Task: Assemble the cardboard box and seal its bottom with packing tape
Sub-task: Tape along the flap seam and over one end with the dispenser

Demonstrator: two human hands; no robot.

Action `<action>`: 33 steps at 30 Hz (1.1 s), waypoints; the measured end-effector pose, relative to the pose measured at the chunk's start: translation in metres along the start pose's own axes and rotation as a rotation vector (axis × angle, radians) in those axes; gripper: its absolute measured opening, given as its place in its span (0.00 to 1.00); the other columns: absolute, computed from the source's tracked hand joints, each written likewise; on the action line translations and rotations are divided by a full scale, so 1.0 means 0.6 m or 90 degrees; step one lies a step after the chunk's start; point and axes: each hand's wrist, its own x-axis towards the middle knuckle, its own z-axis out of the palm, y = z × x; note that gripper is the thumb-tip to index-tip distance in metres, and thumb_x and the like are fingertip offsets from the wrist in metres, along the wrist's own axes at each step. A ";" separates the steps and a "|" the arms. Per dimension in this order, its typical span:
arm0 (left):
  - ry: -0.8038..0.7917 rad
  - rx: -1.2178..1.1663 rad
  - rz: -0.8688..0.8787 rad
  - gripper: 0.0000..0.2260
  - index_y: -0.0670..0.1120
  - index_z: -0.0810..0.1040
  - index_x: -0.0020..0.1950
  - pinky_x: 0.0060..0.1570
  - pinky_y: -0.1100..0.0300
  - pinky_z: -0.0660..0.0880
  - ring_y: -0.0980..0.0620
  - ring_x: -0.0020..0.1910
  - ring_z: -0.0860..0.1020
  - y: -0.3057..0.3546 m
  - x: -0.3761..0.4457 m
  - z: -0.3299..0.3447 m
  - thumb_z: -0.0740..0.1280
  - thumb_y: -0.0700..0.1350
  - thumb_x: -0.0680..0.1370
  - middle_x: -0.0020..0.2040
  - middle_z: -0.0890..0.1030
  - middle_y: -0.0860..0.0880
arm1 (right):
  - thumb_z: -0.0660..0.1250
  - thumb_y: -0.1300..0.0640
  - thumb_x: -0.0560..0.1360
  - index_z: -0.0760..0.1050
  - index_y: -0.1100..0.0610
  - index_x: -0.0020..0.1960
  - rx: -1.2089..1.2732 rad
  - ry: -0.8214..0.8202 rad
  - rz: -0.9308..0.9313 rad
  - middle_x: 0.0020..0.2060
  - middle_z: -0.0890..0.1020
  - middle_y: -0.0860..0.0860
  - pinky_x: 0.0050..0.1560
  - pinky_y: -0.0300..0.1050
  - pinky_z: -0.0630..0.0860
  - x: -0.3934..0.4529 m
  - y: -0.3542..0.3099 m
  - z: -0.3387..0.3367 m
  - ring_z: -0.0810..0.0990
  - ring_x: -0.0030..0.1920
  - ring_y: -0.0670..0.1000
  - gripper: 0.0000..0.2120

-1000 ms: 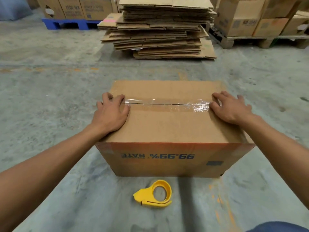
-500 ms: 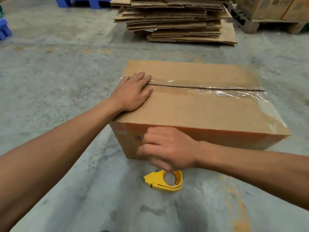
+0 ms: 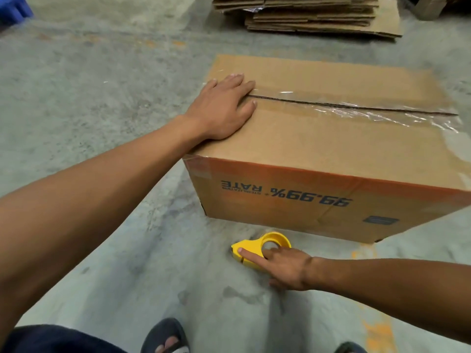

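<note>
One cardboard box (image 3: 318, 149), clear tape (image 3: 356, 109) wrinkled over its seam, print inverted

This looks like a warehouse or packing area. The floor (image 3: 102, 103) is bare, worn grey concrete with stains and faded orange paint marks. At 12 o'clock, a thick stack of flattened cardboard sheets (image 3: 313, 16) lies directly on the floor. A corner of a wooden pallet (image 3: 433, 6) shows at 1 o'clock, and a blue plastic object (image 3: 12, 11) sits at 11 o'clock. A printed shipping carton (image 3: 318, 149) with clear packing tape (image 3: 382, 110) along its seam rests on the floor, and a yellow tape dispenser (image 3: 257, 248) lies just in front of it.
</note>
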 end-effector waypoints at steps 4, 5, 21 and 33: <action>0.003 -0.003 0.001 0.26 0.48 0.61 0.78 0.75 0.46 0.53 0.47 0.78 0.56 -0.002 0.002 0.002 0.52 0.57 0.81 0.79 0.61 0.44 | 0.64 0.69 0.75 0.27 0.40 0.76 0.031 -0.041 -0.003 0.60 0.72 0.64 0.44 0.52 0.70 0.006 0.002 -0.014 0.75 0.55 0.64 0.53; 0.004 -0.005 0.001 0.26 0.48 0.61 0.78 0.75 0.46 0.53 0.47 0.78 0.56 -0.002 0.002 0.002 0.52 0.57 0.81 0.79 0.61 0.44 | 0.64 0.69 0.75 0.26 0.39 0.75 0.039 -0.051 -0.008 0.61 0.72 0.64 0.46 0.53 0.72 0.006 0.004 -0.016 0.76 0.54 0.64 0.53; -0.009 -0.144 -0.040 0.22 0.51 0.66 0.76 0.75 0.52 0.49 0.50 0.78 0.56 -0.001 -0.003 -0.013 0.58 0.52 0.81 0.78 0.61 0.46 | 0.68 0.55 0.78 0.77 0.49 0.67 0.681 0.046 -0.114 0.40 0.86 0.49 0.32 0.38 0.80 -0.076 -0.040 -0.270 0.81 0.30 0.45 0.17; 0.181 -0.566 -0.167 0.12 0.48 0.82 0.58 0.56 0.53 0.76 0.52 0.53 0.80 0.005 0.009 -0.092 0.63 0.49 0.79 0.54 0.83 0.49 | 0.65 0.48 0.74 0.78 0.46 0.66 0.990 0.366 -0.229 0.25 0.74 0.59 0.21 0.42 0.77 -0.190 0.069 -0.452 0.71 0.16 0.49 0.20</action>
